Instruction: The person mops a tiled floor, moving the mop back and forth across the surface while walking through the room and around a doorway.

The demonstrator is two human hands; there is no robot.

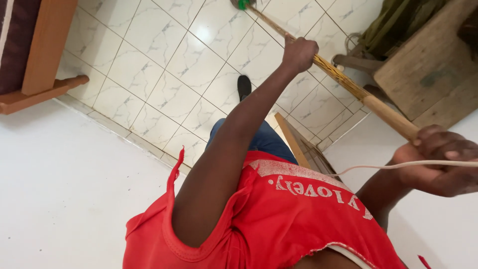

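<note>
Two hands on a long wooden broom handle (343, 82) over a white tiled floor (169, 65).

The left hand (298, 54) was clenched round the handle partway down, the right hand (435, 159) closed on its upper end, a thin white cord (398, 165) crossing the knuckles. The stick looked stiff, light and rough enough not to slip, best held at two spread points. From the left grip it ran on to a green-bound head (243, 4) at the frame's top edge.

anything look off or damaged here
The wooden stick, held by the left hand and right hand, looks worn and frayed along its middle. A thin white cord crosses the right hand. Nothing looks spilled on the tiled floor.
</note>
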